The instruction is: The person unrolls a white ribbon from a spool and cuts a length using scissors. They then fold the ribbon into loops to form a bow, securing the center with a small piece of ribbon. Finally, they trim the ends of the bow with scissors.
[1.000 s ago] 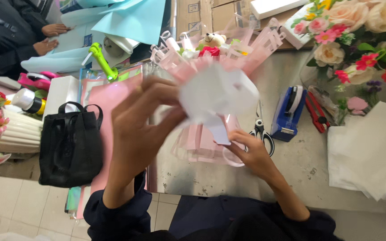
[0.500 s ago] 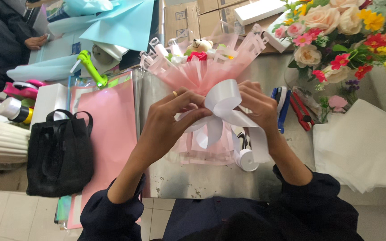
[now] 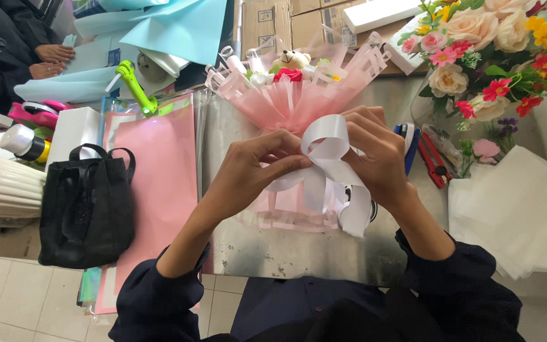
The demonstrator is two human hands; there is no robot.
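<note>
Left hand [image 3: 254, 168] lowered from raised position; white ribbon [image 3: 324, 161] now looped against bouquet [image 3: 292, 95], both hands pinching

Left hand [image 3: 254, 166] fingers pinched, right hand [image 3: 375, 155] fingers curled, forearms converging

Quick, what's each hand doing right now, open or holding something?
Left hand: closed, pinching the white ribbon bow.
Right hand: closed, gripping the same bow on the pink bouquet.
</note>
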